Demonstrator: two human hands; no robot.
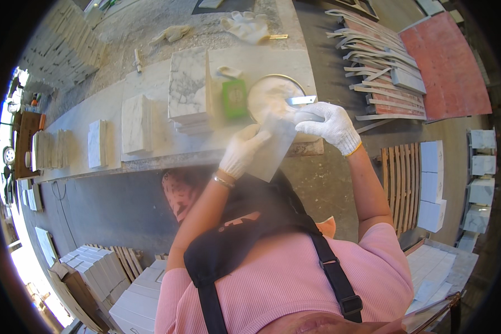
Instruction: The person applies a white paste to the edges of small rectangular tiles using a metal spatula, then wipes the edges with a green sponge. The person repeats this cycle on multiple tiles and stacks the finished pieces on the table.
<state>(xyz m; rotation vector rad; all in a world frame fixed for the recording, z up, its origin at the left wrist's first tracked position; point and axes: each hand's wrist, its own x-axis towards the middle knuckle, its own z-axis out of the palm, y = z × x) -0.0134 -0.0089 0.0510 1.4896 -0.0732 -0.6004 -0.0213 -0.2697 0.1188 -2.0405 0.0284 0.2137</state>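
My left hand [241, 149], in a white knitted glove, grips a pale stone tile [271, 149] by its left side, thumb across its face. The tile is tilted in front of my apron, near the table's edge. My gloved right hand [331, 129] is closed at the tile's upper right corner. Its fingertips are partly hidden, and what they pinch is unclear. Just beyond, a round tin [261, 88] holds white paste or powder. A flat light-coloured blade [301, 101] lies over its rim, close to my right fingers. Left of the tin is a blurred green block [234, 99].
Veined marble tiles [188, 83] stand stacked on the worktable [167, 133], with smaller stacks [136, 123] further left. Loose gloves [245, 26] lie at the back. Right of the table are stone strips [367, 61] and a wooden pallet [401, 189]. Boxes [142, 295] stand behind me at left.
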